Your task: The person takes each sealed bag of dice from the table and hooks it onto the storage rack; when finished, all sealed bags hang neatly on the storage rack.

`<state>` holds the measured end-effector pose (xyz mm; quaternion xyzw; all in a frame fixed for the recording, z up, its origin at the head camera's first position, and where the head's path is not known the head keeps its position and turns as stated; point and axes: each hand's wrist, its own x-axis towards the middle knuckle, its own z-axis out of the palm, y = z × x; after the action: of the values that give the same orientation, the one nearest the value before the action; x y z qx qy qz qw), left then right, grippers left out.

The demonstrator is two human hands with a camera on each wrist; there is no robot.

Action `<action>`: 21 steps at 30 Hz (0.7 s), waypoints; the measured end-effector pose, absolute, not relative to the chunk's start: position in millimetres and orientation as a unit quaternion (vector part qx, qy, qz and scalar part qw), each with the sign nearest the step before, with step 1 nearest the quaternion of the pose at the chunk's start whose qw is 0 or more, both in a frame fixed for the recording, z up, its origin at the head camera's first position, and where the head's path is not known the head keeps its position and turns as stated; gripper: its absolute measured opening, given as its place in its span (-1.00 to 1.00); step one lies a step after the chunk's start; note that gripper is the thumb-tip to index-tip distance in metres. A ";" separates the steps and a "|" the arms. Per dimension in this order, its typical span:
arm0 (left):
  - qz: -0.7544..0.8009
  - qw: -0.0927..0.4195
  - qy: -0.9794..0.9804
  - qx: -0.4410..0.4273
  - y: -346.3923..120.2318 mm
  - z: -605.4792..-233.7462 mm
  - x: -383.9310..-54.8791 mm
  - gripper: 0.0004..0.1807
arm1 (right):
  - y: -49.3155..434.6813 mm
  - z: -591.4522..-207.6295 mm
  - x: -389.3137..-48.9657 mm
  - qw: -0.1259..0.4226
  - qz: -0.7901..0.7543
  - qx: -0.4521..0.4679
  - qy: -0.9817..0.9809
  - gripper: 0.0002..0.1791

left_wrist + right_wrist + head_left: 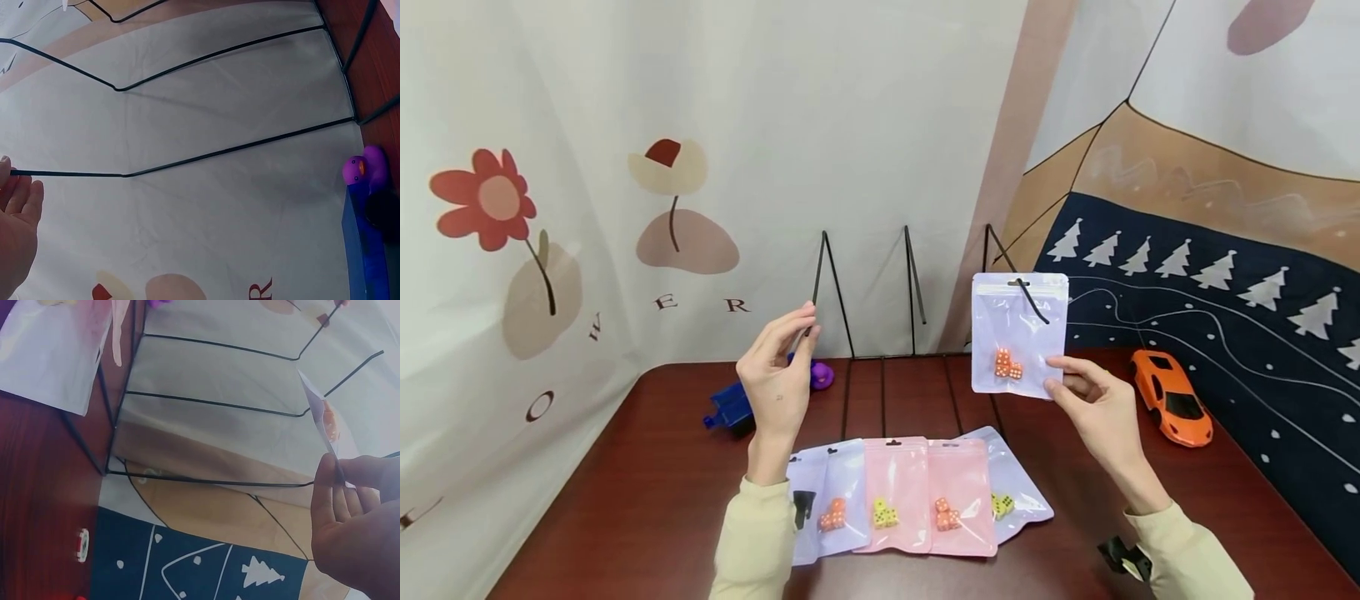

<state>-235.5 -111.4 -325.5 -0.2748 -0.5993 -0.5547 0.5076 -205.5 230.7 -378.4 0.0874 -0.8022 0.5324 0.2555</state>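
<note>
A black wire rack (883,396) stands at the back with three upward-bent prongs. My left hand (777,379) pinches the tip of the left prong (244,147) between thumb and fingers. At the right, a lavender zip bag (1018,321) with orange dice (1006,365) hangs upright, the right prong's end passing through its top hole. My right hand (1097,408) pinches that bag at its lower right edge. Seen edge-on in the right wrist view is the same bag (319,409). The middle prong (910,283) carries no bag.
Overlapping lavender and pink zip bags (898,467) with yellow or orange dice lie at the table's front. An orange toy car (1171,400) sits at the right. Behind my left hand are a blue object (730,406) and a purple toy duck (374,169).
</note>
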 end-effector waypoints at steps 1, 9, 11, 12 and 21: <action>-0.554 0.507 -0.601 -0.275 -112.2 -327.5 -237.3 -0.75 | 229.6 -376.7 -205.4 0.254 0.533 0.085 -0.803 -0.70; -0.561 0.504 -0.596 -0.278 -116.7 -335.6 -247.0 -0.74 | 225.4 -370.7 -210.2 0.250 0.540 0.084 -0.799 -0.71; -0.560 0.504 -0.595 -0.280 -117.1 -334.7 -247.3 -0.75 | 228.6 -376.4 -217.1 0.247 0.545 0.084 -0.797 -0.70; -0.560 0.504 -0.595 -0.281 -117.1 -334.3 -247.1 -0.76 | 229.7 -378.7 -220.1 0.246 0.548 0.086 -0.795 -0.69; -0.560 0.504 -0.594 -0.281 -115.5 -337.5 -246.0 -0.73 | 223.8 -374.6 -225.8 0.246 0.562 0.101 -0.784 -0.69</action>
<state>-246.0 -115.5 -337.5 -0.2813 -0.5944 -0.5596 0.5044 -225.8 223.8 -374.6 0.1009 -0.7837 0.5615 0.2456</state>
